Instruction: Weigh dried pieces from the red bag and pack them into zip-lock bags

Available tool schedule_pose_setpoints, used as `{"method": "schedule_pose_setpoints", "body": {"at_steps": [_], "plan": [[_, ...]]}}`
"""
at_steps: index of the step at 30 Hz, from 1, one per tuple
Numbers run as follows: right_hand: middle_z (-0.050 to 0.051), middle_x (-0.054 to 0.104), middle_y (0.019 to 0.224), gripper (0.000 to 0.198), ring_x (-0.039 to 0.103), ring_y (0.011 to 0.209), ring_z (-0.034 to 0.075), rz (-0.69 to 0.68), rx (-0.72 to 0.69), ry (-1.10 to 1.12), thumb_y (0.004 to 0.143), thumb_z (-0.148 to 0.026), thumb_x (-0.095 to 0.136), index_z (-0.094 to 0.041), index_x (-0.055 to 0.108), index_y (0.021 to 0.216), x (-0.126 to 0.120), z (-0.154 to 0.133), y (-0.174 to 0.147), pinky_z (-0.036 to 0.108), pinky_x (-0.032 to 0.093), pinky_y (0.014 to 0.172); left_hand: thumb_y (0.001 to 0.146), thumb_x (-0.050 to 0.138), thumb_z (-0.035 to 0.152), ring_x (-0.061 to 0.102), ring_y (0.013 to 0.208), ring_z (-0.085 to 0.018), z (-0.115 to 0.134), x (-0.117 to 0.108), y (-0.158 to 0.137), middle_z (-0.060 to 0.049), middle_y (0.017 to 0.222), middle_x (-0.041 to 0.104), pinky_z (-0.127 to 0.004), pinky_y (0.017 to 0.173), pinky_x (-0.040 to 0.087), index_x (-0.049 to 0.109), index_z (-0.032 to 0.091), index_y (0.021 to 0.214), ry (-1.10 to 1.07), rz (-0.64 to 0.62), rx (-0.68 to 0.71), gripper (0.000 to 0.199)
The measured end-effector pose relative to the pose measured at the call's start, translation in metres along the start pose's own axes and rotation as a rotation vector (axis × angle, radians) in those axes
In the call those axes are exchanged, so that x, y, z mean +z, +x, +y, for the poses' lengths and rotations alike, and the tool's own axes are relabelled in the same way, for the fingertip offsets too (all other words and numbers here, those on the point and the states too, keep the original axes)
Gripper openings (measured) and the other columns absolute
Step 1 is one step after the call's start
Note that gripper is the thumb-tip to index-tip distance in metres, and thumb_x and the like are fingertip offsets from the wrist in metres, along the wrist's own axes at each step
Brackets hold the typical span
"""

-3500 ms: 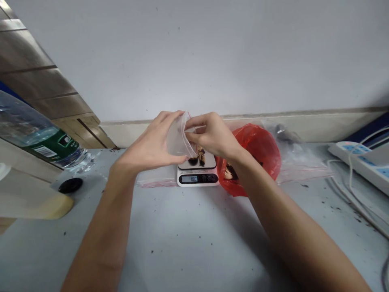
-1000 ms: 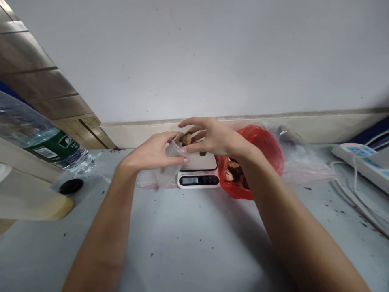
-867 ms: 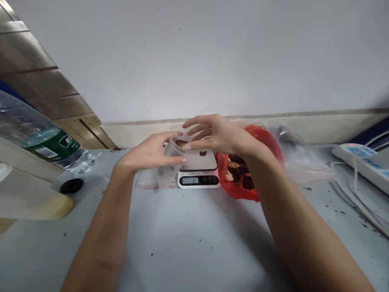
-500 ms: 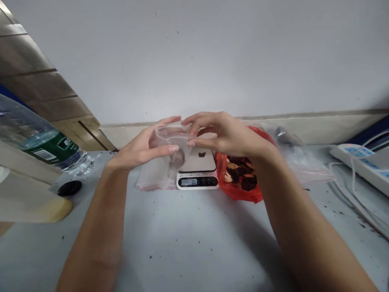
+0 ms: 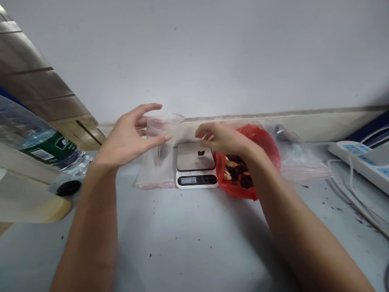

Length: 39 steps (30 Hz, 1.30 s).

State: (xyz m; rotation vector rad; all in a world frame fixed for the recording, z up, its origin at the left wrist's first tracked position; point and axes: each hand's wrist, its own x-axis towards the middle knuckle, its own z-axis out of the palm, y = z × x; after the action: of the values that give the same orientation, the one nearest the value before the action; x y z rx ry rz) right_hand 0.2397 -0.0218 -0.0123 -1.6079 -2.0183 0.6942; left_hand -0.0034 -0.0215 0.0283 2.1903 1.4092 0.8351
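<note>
My left hand (image 5: 126, 134) holds a clear zip bag (image 5: 165, 121) upright at its left side, with the thumb in front and some fingers showing through the plastic. The bag's mouth gapes, and dark content shows low inside it. Beneath lies a stack of flat zip bags (image 5: 152, 176). My right hand (image 5: 220, 138), fingers loosely bent and apart, hovers above the back right of a small digital scale (image 5: 194, 160); no object shows in it. A small dark flake (image 5: 201, 153) lies on the scale's plate. The display appears to read 0.0.
Right of the scale sits an open red plastic bag (image 5: 267, 146) of dark and pale dried pieces. Farther right are more clear bags (image 5: 306, 164), a white power strip (image 5: 364, 158) and cables. A water bottle (image 5: 45, 142) and a black cap (image 5: 68, 188) are at left.
My right hand has left the zip bag and moved right and slightly down, over the scale. My left hand has moved left with the bag, uncovering the scale's plate.
</note>
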Motion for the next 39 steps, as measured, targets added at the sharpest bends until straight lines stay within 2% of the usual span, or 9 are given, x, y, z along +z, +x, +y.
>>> {"method": "schedule_pose_setpoints", "body": {"at_steps": [2, 5, 8, 11, 15, 17, 21, 28, 39], "plan": [[0.009, 0.076, 0.109, 0.031, 0.071, 0.097, 0.022, -0.117, 0.079, -0.176, 0.083, -0.001, 0.069, -0.021, 0.073, 0.106, 0.006, 0.000, 0.002, 0.028, 0.052, 0.077, 0.070, 0.082, 0.058, 0.070, 0.113, -0.033, -0.002, 0.000, 0.002, -0.012, 0.123, 0.077, -0.043, 0.095, 0.059, 0.059, 0.023, 0.149, 0.095, -0.027, -0.024, 0.088], [0.008, 0.078, 0.103, 0.042, 0.072, 0.091, 0.023, -0.183, 0.111, -0.246, 0.074, 0.004, 0.071, -0.023, 0.077, 0.106, 0.013, -0.002, 0.004, 0.027, 0.051, 0.072, 0.072, 0.080, 0.055, 0.072, 0.110, -0.036, -0.007, 0.010, 0.006, -0.013, 0.129, 0.075, -0.044, 0.088, 0.060, 0.055, 0.025, 0.153, 0.226, -0.200, -0.045, 0.090], [0.007, 0.078, 0.093, 0.041, 0.071, 0.083, 0.022, -0.192, 0.115, -0.235, 0.070, 0.006, 0.070, -0.022, 0.079, 0.098, 0.017, 0.001, 0.006, 0.027, 0.049, 0.066, 0.079, 0.074, 0.053, 0.069, 0.121, -0.036, -0.012, 0.026, 0.010, -0.016, 0.138, 0.071, -0.045, 0.095, 0.058, 0.046, 0.023, 0.160, 0.274, -0.353, -0.007, 0.091], [0.005, 0.077, 0.080, 0.026, 0.070, 0.073, 0.020, -0.207, 0.131, -0.210, 0.071, 0.002, 0.071, -0.021, 0.076, 0.082, 0.015, 0.007, 0.007, 0.027, 0.048, 0.062, 0.084, 0.071, 0.053, 0.063, 0.134, -0.036, -0.014, 0.037, 0.010, -0.017, 0.145, 0.067, -0.044, 0.105, 0.053, 0.043, 0.022, 0.162, 0.295, -0.421, 0.019, 0.089], [0.003, 0.074, 0.068, 0.015, 0.067, 0.062, 0.017, -0.237, 0.153, -0.165, 0.077, -0.004, 0.072, -0.019, 0.072, 0.074, 0.006, 0.009, 0.002, 0.026, 0.048, 0.058, 0.087, 0.069, 0.053, 0.062, 0.135, -0.037, -0.013, 0.040, 0.009, -0.017, 0.149, 0.064, -0.042, 0.105, 0.053, 0.043, 0.022, 0.162, 0.313, -0.426, 0.019, 0.086], [0.004, 0.078, 0.081, 0.017, 0.070, 0.071, 0.017, -0.223, 0.140, -0.152, 0.075, -0.005, 0.074, -0.019, 0.076, 0.085, 0.003, 0.007, 0.001, 0.024, 0.050, 0.061, 0.087, 0.069, 0.053, 0.063, 0.135, -0.037, -0.012, 0.039, 0.010, -0.018, 0.149, 0.064, -0.042, 0.104, 0.053, 0.043, 0.021, 0.162, 0.315, -0.428, 0.018, 0.086], [0.003, 0.078, 0.100, 0.039, 0.072, 0.083, 0.018, -0.279, 0.035, -0.160, 0.068, -0.008, 0.080, -0.025, 0.080, 0.103, 0.007, 0.004, 0.002, 0.024, 0.052, 0.065, 0.085, 0.068, 0.053, 0.062, 0.135, -0.036, -0.014, 0.038, 0.011, -0.017, 0.145, 0.067, -0.043, 0.105, 0.052, 0.043, 0.021, 0.161, 0.311, -0.426, 0.010, 0.086], [0.001, 0.076, 0.077, 0.020, 0.070, 0.065, 0.017, -0.341, 0.088, -0.131, 0.072, -0.005, 0.071, -0.023, 0.076, 0.078, 0.017, 0.009, 0.005, 0.025, 0.050, 0.054, 0.082, 0.066, 0.060, 0.064, 0.131, -0.037, -0.016, 0.031, 0.010, -0.019, 0.144, 0.067, -0.044, 0.104, 0.052, 0.043, 0.021, 0.162, 0.330, -0.414, -0.030, 0.092], [-0.001, 0.070, 0.060, 0.017, 0.066, 0.057, 0.017, -0.305, 0.086, -0.095, 0.069, -0.005, 0.071, -0.022, 0.067, 0.064, 0.007, 0.008, 0.002, 0.026, 0.048, 0.054, 0.083, 0.066, 0.056, 0.064, 0.133, -0.036, -0.018, 0.032, 0.011, -0.017, 0.147, 0.066, -0.041, 0.102, 0.052, 0.044, 0.023, 0.162, 0.324, -0.468, 0.017, 0.088]]}}
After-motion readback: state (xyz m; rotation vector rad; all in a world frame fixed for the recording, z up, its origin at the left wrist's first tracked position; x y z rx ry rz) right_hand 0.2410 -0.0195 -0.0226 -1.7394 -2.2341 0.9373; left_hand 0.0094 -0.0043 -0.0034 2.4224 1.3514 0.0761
